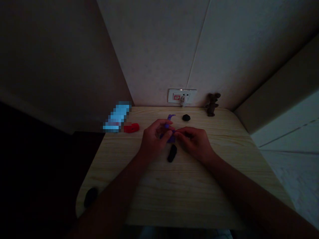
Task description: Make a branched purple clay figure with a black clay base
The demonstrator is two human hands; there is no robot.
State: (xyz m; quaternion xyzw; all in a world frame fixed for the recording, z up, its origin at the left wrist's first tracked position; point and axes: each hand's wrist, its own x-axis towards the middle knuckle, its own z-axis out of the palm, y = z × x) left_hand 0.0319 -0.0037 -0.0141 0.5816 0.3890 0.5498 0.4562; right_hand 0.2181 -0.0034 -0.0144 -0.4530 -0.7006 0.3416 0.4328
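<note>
At the middle of the table, a small purple clay-like figure (170, 138) is between my two hands. My left hand (153, 136) curls around its left side, thumb and fingers closed on it. From the right, my right hand (195, 141) pinches at its edge, with the fingertips of both hands nearly meeting. A thin purple strip (170, 117) sticks up just beyond my left fingers. Closer to me, below the fingertips, lies a long black lump (172, 153). My hands hide much of the purple figure's shape.
Toward the wall are a round black lump (186, 118) and a brown bear-like figure (212, 104). Left of my hands lie a red object (131, 128) and a pixelated bright screen (117, 117). A dark oval (91, 197) sits near the table's (189, 196) left corner. A socket (171, 96) holds a plug.
</note>
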